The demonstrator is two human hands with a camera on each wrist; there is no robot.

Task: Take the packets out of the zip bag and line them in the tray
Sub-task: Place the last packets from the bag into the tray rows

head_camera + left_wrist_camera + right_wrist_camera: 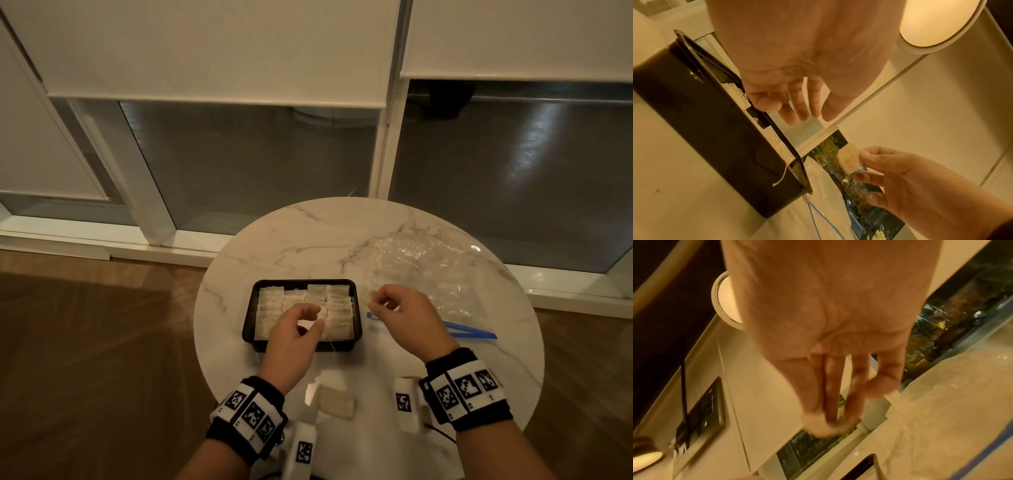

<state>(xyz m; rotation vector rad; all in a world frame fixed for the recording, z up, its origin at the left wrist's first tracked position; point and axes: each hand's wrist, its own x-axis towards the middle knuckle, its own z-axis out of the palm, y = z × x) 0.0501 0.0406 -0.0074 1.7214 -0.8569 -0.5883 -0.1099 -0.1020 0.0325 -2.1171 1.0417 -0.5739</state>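
A black tray (249, 320) sits mid-table and holds several pale packets (337, 301) lined in rows. My left hand (317, 317) hovers over the tray's near right part with loosely bent fingers. In the left wrist view, the left hand (809, 116) holds nothing. My right hand (376, 303) is just right of the tray and pinches one packet (849, 159) between thumb and forefinger. The clear zip bag (428, 270) lies flat behind and right of that hand, its blue zip strip (472, 330) open. The right wrist view is blurred.
One more packet (335, 401) lies loose on the round marble table (308, 246) near its front edge, between my wrists. A string (780, 178) hangs over the tray's wall (705, 129). Windows with blinds stand beyond the table, with wood floor around it.
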